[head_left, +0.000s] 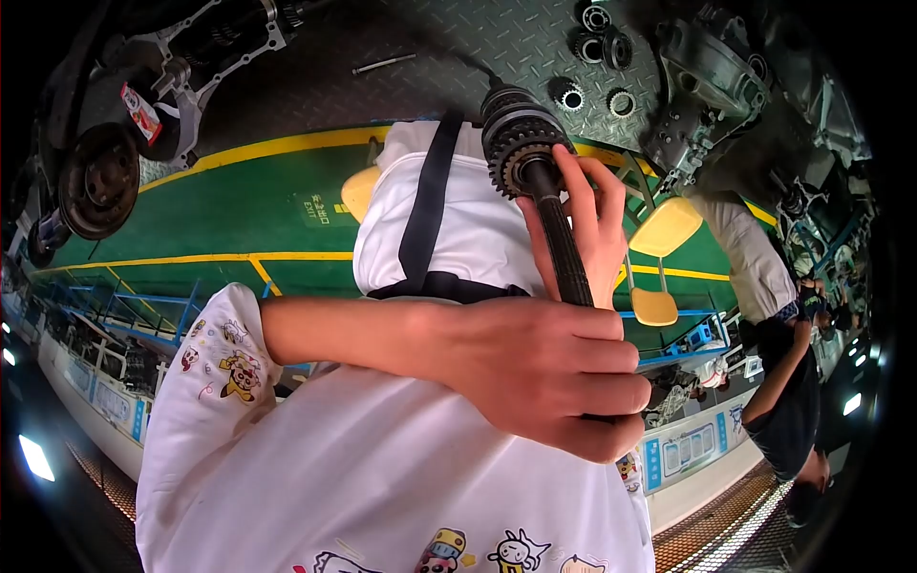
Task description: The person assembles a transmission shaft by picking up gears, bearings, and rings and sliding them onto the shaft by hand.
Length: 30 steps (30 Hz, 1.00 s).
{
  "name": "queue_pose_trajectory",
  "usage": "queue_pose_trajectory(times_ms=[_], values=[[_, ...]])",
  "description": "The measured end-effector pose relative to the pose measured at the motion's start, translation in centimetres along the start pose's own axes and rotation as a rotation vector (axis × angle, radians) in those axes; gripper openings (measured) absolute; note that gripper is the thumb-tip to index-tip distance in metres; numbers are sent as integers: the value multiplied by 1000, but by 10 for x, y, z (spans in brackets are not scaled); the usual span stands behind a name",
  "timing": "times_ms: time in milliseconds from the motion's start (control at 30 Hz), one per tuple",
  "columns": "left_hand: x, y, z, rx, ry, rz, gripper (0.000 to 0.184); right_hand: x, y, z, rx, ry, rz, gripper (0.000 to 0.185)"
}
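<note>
My left hand (554,377) is closed round the lower, splined end of a dark gear shaft (564,244). Gears and rings are stacked at the shaft's upper end, by the edge of the metal table. Further up the same shaft is my right hand (597,215), its thumb on one side and its fingers on the other. One fingertip touches the side of the large toothed gear (521,143). The left hand and forearm hide my right wrist. Whether the shaft's far tip rests on the table cannot be made out.
Loose bearings and rings (602,43) lie on the tread-plate table (458,38), with a thin metal rod (384,64). Gearbox housings (712,86) stand right, an opened casing (224,43) and round drum (98,181) left. Yellow stools (664,227) and another person (778,334) are at right.
</note>
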<state>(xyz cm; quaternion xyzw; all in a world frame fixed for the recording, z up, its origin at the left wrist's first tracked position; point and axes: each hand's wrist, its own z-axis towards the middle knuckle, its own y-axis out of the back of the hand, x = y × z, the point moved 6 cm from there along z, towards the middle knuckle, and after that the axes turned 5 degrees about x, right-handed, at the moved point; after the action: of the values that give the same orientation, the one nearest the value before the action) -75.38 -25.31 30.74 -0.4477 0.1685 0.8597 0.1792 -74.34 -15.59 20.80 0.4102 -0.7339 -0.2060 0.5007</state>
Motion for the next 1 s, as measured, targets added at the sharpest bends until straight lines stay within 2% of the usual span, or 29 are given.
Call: queue_pose_trajectory(times_ms=[433, 500, 533, 667, 767, 833, 900, 1000], values=[[5, -17, 15, -24, 55, 20, 18, -11, 3, 2, -175, -84, 18, 70], [7, -21, 17, -32, 65, 24, 17, -19, 0, 1, -164, -147, 44, 69], [8, -23, 19, -38, 63, 27, 16, -28, -3, 0, -178, -152, 8, 76], [12, -36, 24, -32, 84, 7, 18, -24, 7, -2, -53, -325, -38, 73], [14, -41, 29, 17, 115, -18, 18, -31, 12, -5, -41, -215, -50, 73], [17, -48, 33, 16, 133, -33, 18, -28, 16, -7, -31, -43, -127, 83], [18, -51, 36, -31, 167, -16, 15, -23, 17, -4, -7, 78, -190, 85], [19, -57, 37, -33, 185, -26, 16, -32, 24, -2, 48, 90, -253, 81]])
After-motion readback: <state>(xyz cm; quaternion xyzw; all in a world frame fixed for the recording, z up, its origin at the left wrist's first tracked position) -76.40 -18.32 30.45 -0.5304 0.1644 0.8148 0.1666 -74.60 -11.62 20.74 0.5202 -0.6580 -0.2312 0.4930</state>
